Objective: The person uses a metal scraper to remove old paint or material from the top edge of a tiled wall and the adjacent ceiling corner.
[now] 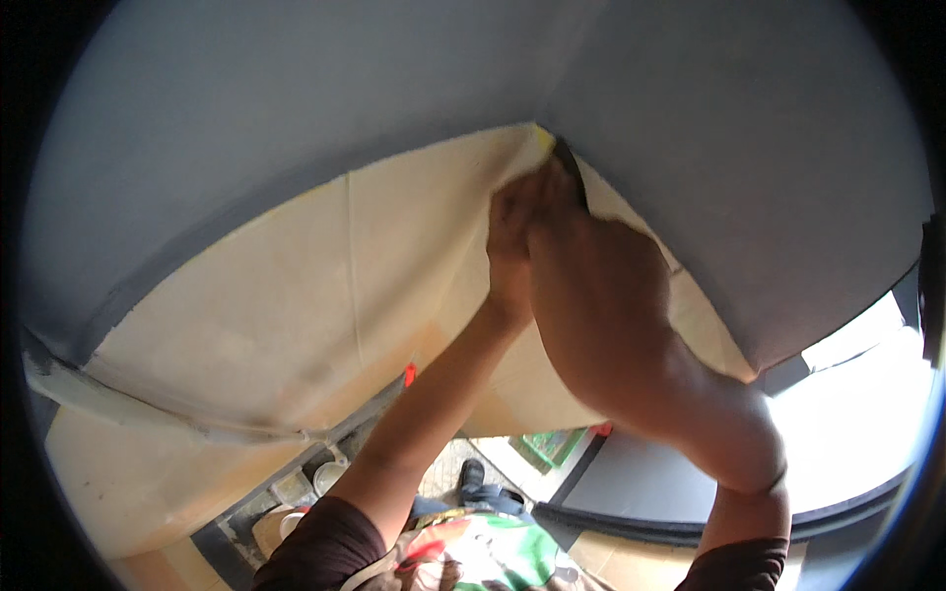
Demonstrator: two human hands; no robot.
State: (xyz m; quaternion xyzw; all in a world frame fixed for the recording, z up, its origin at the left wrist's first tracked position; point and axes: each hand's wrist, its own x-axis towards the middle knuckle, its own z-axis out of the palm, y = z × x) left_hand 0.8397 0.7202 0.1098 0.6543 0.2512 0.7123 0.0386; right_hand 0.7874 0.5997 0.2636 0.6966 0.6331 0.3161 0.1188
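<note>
Both my arms reach up to a corner where cream tiled walls (286, 266) meet grey surfaces (296, 108). My left hand (510, 222) is closed beside my right hand (564, 192), the two pressed together or overlapping just below the corner's tip. From the right hand's far side shows a dark, narrow, curved thing (569, 163); its kind cannot be made out. Both hands' fingers are partly hidden and blurred. A small yellow patch (544, 140) marks the corner tip above them.
A pale pipe (128, 402) runs along the left wall. Low down are a small red thing (410, 374), a whitish round container (328, 477) and a green framed panel (552, 449). Bright window light (857, 424) comes in at right. My shoe (472, 473) shows below.
</note>
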